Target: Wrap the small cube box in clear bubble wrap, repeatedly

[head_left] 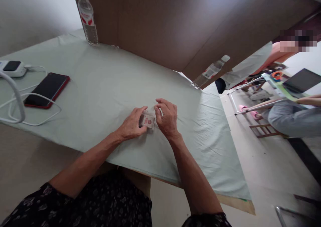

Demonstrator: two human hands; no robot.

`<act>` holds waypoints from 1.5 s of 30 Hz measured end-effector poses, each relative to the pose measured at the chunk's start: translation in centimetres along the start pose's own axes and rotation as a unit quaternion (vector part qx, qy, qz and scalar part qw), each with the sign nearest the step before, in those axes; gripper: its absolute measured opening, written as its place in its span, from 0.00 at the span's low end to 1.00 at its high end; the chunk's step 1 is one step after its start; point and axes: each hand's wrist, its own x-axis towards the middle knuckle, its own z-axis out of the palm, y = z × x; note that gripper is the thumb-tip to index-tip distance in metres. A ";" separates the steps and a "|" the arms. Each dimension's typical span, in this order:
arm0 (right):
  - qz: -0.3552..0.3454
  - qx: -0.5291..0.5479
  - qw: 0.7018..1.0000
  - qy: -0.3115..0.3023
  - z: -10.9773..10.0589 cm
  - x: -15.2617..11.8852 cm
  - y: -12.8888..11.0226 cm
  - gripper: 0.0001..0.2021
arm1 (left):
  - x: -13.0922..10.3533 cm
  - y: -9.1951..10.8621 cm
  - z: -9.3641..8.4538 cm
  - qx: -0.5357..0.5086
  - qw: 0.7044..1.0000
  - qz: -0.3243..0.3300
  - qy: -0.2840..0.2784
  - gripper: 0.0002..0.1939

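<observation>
Gripped left-handed (132, 123), seemingly, clear box (148, 121).

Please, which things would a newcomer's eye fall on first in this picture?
Perhaps the left hand at the centre, holding a small clear box with red print, the right hand beside it. Then the red-edged phone on the left, and the big brown board behind.

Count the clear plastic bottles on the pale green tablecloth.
2: one bottle near the far left corner, and a second bottle by the right end of the tall brown panel. Others could be hidden behind it.
</observation>
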 end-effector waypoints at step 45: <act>0.394 0.549 0.732 -0.086 -0.4 -3.4 -1.5 0.17 | 0.7 0.2 -0.8 0.041 0.992 -0.088 0.081 0.09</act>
